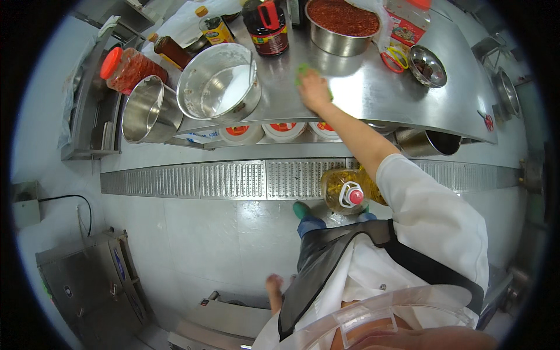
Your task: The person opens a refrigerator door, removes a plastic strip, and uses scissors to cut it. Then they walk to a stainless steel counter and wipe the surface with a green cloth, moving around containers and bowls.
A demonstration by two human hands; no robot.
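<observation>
My right hand point(315, 92) reaches out over the steel table point(286, 87) and presses a green cloth point(301, 71) against its top. Parts of the cloth stick out past the fingers; the rest is under the hand. To the left of this hand stands a large steel pot point(219, 84), whitish inside, with something white in it. Beyond it are a dark bottle with a red handle point(267, 29) and a steel basin of red chili paste point(343, 29). My left hand point(274, 284) hangs low at my side, small in view, fingers loosely apart, with nothing visible in it.
An empty steel pot point(153, 111) and a red-lidded jar point(131, 70) stand at the table's left. Scissors point(395, 59) and a small steel bowl point(427, 65) lie to the right. Oil jugs point(344, 192) stand on the floor by my feet, over a drain grate point(233, 181).
</observation>
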